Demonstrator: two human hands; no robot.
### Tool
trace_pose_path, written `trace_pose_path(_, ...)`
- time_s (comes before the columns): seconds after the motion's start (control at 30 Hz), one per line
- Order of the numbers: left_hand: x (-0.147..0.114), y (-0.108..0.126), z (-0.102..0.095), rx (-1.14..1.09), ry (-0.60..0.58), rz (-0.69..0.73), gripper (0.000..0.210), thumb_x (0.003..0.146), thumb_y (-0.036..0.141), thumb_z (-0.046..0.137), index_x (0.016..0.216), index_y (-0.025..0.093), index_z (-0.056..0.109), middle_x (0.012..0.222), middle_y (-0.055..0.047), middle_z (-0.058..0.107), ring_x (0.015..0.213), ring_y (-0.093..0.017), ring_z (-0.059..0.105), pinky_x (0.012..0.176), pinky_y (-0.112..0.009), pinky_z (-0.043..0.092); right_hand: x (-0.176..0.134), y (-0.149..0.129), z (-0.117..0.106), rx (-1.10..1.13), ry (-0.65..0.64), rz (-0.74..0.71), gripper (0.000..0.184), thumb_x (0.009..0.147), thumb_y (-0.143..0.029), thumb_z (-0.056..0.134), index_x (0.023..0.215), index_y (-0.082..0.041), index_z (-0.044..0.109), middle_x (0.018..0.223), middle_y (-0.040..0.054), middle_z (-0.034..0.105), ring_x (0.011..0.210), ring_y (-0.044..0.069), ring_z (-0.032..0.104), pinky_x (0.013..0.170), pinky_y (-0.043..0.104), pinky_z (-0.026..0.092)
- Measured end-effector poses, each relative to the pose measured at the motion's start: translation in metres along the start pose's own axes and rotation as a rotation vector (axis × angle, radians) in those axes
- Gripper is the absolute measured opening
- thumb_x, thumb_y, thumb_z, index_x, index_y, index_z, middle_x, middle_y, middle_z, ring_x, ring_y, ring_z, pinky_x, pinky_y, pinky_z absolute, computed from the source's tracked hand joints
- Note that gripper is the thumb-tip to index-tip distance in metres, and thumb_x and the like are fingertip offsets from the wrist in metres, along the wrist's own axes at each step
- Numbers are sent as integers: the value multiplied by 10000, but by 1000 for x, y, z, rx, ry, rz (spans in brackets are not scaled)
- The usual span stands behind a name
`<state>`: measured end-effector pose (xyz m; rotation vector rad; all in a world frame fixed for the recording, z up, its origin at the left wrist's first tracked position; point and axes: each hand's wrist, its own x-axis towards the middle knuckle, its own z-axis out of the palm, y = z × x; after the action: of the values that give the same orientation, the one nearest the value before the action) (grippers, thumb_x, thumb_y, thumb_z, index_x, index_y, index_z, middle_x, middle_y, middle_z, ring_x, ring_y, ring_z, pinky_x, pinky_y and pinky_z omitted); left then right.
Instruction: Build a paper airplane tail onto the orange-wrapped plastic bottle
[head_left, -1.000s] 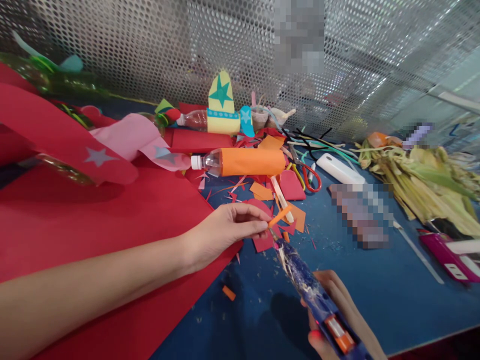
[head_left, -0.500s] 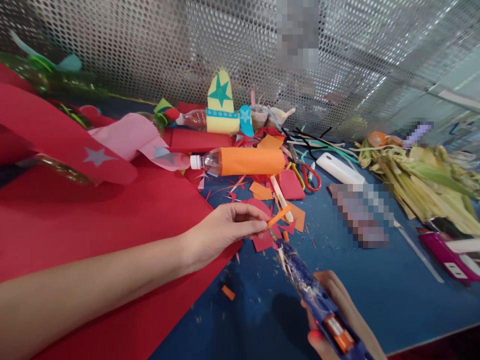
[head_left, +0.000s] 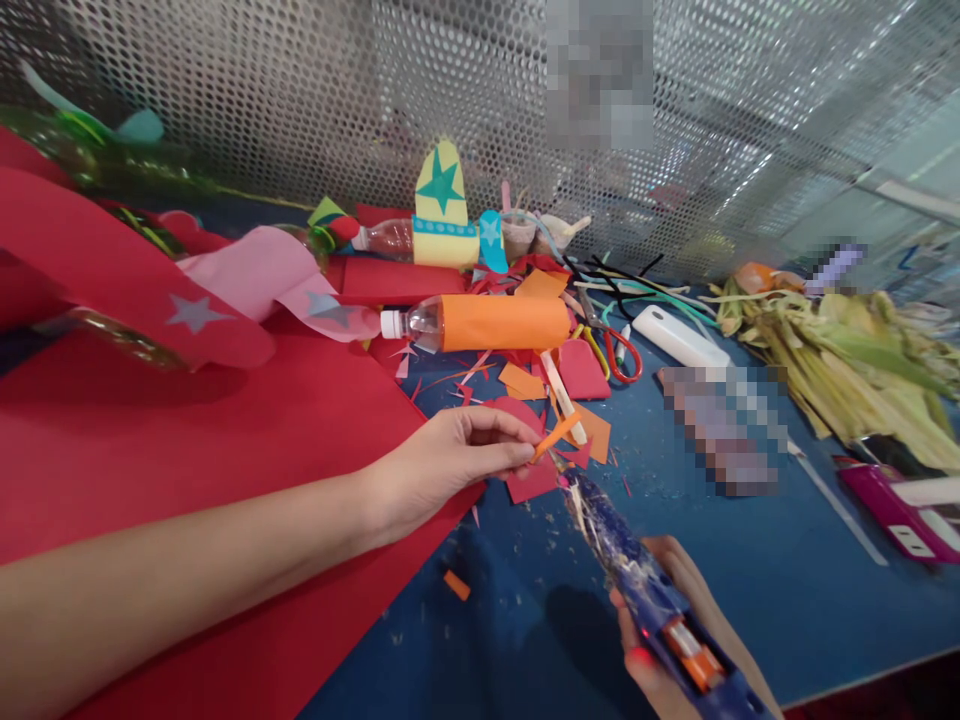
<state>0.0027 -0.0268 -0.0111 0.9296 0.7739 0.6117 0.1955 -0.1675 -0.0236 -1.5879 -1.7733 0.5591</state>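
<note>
Between the thumb and fingers of my left hand (head_left: pixel 469 452) is a narrow orange paper strip (head_left: pixel 556 437), its free end pointing right. My right hand (head_left: pixel 660 620) is wrapped round a blue glue gun (head_left: pixel 637 580) with glue strands stuck along its body. The nozzle sits close under the strip; whether they touch I cannot tell. Beyond my left hand lies a plastic bottle wrapped in orange paper (head_left: pixel 502 322), with a white cap. A wooden stick (head_left: pixel 564 400) rests beside the orange and red paper scraps (head_left: pixel 525 380).
Large red sheets (head_left: pixel 225 450) cover the left side of the blue table (head_left: pixel 810 620). Red-handled scissors (head_left: pixel 625 358) and dried corn husks (head_left: pixel 847 360) lie to the right, with a magenta power strip (head_left: pixel 900 515). A yellow-wrapped bottle (head_left: pixel 442 240) lies near the perforated metal panel (head_left: pixel 300 110).
My right hand and the glue gun have shifted slightly right, and the nozzle has slid along the strip away from my left fingers. My left hand has stayed nearly still.
</note>
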Motion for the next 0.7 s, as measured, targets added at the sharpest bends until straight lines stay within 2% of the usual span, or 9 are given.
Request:
trace_pose_path(0.17,0,0,0,20,-10,1,75,704,201,720,746,148,688,654,13,630,618,-88,540,637,-223,422,4,-4,-10,44,-62,74,141,814,-424,571,861,-298,530,794,2,565,568,172,573,508,288,516)
trace_pose_path(0.27,0,0,-1,25,-7,4,84,704,211,725,754,153,693,657,15,632,624,-88,542,645,-224,426,5,-5,-12,46,-66,70,156,823,-431,560,877,-287,532,854,7,573,600,164,580,529,281,520)
trace_pose_path(0.5,1,0,-2,36,-3,3,58,705,195,717,740,151,701,680,8,641,623,-88,543,642,-223,427,3,-5,-8,52,-79,66,145,805,-411,587,831,-281,529,781,-1,558,578,169,571,522,292,520)
trace_pose_path(0.7,1,-1,-1,44,-11,7,68,704,210,724,736,155,698,652,17,636,624,-84,548,648,-217,431,6,-6,-12,10,-56,77,139,796,-376,602,876,-286,532,843,5,574,589,166,582,518,283,522)
